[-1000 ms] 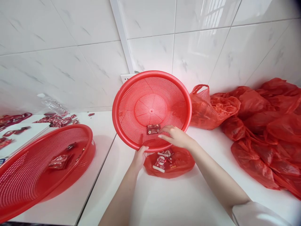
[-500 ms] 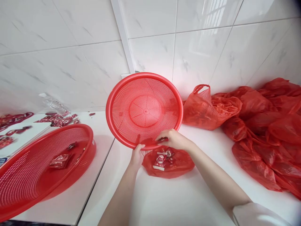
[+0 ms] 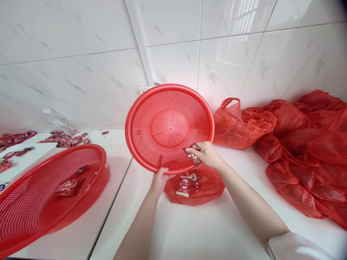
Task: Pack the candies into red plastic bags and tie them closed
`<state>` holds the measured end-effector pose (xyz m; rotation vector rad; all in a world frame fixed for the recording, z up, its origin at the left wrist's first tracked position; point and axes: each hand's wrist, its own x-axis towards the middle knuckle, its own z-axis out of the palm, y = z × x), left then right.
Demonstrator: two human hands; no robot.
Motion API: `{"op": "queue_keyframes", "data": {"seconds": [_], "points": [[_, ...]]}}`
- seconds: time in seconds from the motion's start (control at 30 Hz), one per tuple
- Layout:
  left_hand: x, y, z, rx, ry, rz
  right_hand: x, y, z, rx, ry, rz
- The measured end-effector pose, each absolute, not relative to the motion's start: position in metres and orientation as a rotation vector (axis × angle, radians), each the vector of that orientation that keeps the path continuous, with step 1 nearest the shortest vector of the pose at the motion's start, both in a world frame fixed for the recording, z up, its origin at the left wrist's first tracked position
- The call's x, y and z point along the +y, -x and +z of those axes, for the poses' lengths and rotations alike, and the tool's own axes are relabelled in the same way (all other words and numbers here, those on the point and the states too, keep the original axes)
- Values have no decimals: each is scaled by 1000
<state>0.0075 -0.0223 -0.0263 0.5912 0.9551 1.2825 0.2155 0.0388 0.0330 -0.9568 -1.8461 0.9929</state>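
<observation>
A round red plastic colander basket is tilted up with its inside facing me. My left hand grips its lower rim, thumb over the edge. Between the thumb and fingers of my right hand is a small dark red printed packet, held just inside the basket's lower right rim. Below the rim, an open red plastic bag lies on the white table, with a few red-and-white wrapped packets in it. A dark strip-like piece, hard to make out, sits at the basket's bottom edge.
At left stands a second red basket holding a clear-wrapped packet and smaller pieces. Behind it are scattered red packets and a clear plastic bottle. Tied red bags and a large red bag heap fill the right side against the tiled wall.
My right hand has lifted from the basket's lower rim, up and to the right, and the printed packet now shows in its fingers. The basket has shifted slightly right.
</observation>
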Motion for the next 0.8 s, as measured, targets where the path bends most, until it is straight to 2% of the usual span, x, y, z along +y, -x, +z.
{"op": "queue_keyframes", "data": {"seconds": [0.27, 0.4, 0.5, 0.63, 0.8], "points": [[-23, -7, -25, 971, -589, 1305, 42, -217, 33, -1806, 1009, 881], [-22, -6, -23, 979, -568, 1289, 41, -226, 37, -2121, 1064, 782], [-21, -3, -22, 980, -561, 1360, 42, -235, 41, -2321, 1206, 885], [-20, 6, -22, 951, -546, 1386, 50, -247, 41, -2169, 1536, 1064], [-23, 17, -25, 852, -736, 1329, 57, -246, 38, -1601, 1231, 1343]]}}
